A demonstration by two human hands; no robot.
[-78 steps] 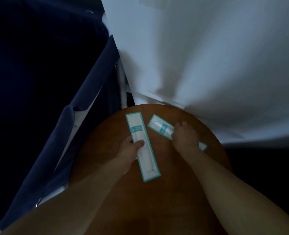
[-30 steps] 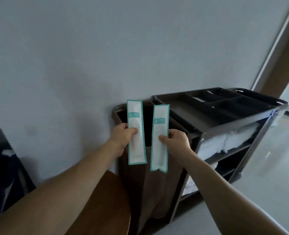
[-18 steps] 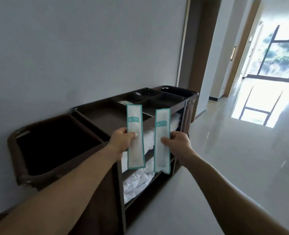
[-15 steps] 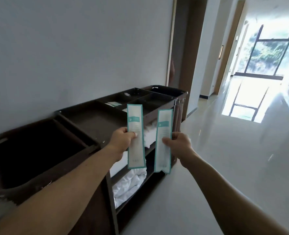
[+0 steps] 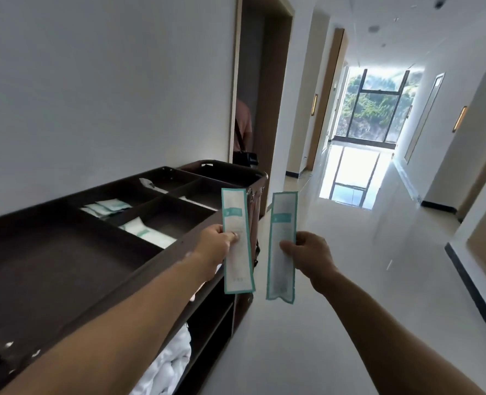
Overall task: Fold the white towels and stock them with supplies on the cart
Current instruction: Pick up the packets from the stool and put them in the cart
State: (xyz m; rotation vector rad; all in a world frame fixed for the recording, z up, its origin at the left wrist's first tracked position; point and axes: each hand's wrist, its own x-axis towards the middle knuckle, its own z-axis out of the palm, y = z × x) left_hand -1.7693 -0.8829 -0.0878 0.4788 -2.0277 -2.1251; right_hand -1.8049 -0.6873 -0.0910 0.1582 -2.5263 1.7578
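The left hand (image 5: 217, 248) pinches a long white sachet with a teal border (image 5: 237, 223) near its middle, thumb pressed on the front face and the other fingers curled behind it. The right hand (image 5: 311, 253) pinches a second teal-bordered sachet (image 5: 282, 269) the same way, thumb in front and fingers behind. Both sachets stand roughly upright in the air, side by side with a gap between them, the right one leaning slightly. The left sachet hangs in front of the far end of the housekeeping cart (image 5: 51, 266); the right one is out over the pale corridor floor (image 5: 335, 323), beside the cart.

The left forearm crosses the cart's front rim and hides part of it. The cart's dark brown top tray is split into compartments. Small white and teal packets (image 5: 109, 207) lie in one middle compartment, and more packets (image 5: 146, 233) in the one nearer the hands. The large near compartment shows only its dark bottom. On a lower shelf, white towels (image 5: 169, 366) bulge out, crumpled.

Beyond the cart, a person in a pink top (image 5: 243, 124) stands partly hidden in a doorway. A tall window (image 5: 375, 109) closes the corridor's far end.
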